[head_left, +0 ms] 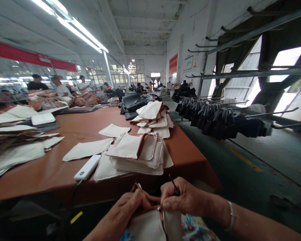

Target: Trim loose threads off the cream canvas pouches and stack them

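Observation:
A cream fabric piece with brown edging (147, 226) lies over my lap at the bottom of the view. My left hand (130, 209) pinches its brown edge from the left. My right hand (180, 197) is closed round a thin dark tool (175, 187), its thumb pressed on the fabric beside the dark seam. The two hands are a short way apart, just below the table's front edge. Above them on the brown table (72, 134) sits a stack of cream pieces with brown backing (137, 157).
A white power bank (87, 168) with a black cable lies at the table's front edge. More cream pieces (17, 150) pile up at left. Black items (131, 103) lie farther back. A metal rack (223, 113) with hanging dark pieces stands at right. Several people are in the background.

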Motion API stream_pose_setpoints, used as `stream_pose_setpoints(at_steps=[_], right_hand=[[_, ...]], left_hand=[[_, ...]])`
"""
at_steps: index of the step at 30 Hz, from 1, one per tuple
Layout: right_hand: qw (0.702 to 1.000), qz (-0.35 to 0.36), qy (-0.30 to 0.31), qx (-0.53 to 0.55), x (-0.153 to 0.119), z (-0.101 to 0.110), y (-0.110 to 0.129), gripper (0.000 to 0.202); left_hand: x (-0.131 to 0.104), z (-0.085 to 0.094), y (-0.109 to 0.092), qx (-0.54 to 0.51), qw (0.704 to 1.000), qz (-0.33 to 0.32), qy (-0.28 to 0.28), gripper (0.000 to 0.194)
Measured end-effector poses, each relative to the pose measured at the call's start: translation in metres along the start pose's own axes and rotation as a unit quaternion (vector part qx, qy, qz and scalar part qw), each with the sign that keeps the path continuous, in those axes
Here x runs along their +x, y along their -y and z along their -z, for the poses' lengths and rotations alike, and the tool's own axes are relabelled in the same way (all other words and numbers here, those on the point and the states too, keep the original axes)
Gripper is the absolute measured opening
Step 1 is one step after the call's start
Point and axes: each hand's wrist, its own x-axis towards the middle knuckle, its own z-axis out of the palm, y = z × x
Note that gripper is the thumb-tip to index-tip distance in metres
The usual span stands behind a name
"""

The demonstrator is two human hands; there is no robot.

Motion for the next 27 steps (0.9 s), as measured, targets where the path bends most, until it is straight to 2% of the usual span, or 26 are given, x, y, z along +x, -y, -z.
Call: stream_pose_setpoints(at_steps=[2, 5, 8, 12, 17, 20, 22, 24, 27], right_hand=[[0.999, -0.020, 0.012, 0.023, -0.001, 0.002, 0.002, 0.042], [0.996, -0.063, 0.021, 0.056, 0.000, 0.001, 0.006, 0.047], [0.996, -0.065, 0.011, 0.061, 0.004, -0.002, 0.013, 0.047], [0.996, -0.062, 0.014, 0.054, 0.007, -0.004, 0.020, 0.044], [0.999, -0.029, 0.034, -0.011, 0.006, -0.003, 0.019, 0.038], [0.997, -0.011, 0.047, -0.065, 0.004, -0.004, 0.017, 0.032], [0.990, 0.031, 0.042, -0.130, 0.002, -0.006, 0.018, 0.026], [0.980, 0.078, 0.019, -0.185, 0.001, -0.007, 0.018, 0.021], [0.985, 0.074, -0.006, -0.154, 0.000, -0.004, 0.018, 0.025]], left_hand=[[-0.003, 0.005, -0.005, 0.024, 0.999, 0.015, -0.026, 0.064], [-0.005, 0.006, -0.014, 0.040, 0.998, 0.030, -0.024, 0.064], [-0.006, -0.002, -0.022, 0.040, 0.999, 0.027, -0.018, 0.063], [-0.005, -0.013, -0.024, 0.023, 0.998, 0.039, -0.053, 0.060], [0.003, -0.013, -0.006, -0.011, 0.991, 0.096, 0.088, 0.057], [0.007, -0.014, 0.002, -0.032, 0.990, 0.094, 0.104, 0.055], [0.007, -0.016, 0.002, -0.010, 0.993, 0.078, 0.087, 0.054], [0.005, -0.019, -0.004, 0.053, 0.997, 0.045, 0.041, 0.053], [0.000, -0.020, -0.017, 0.131, 0.991, -0.013, -0.011, 0.048]])
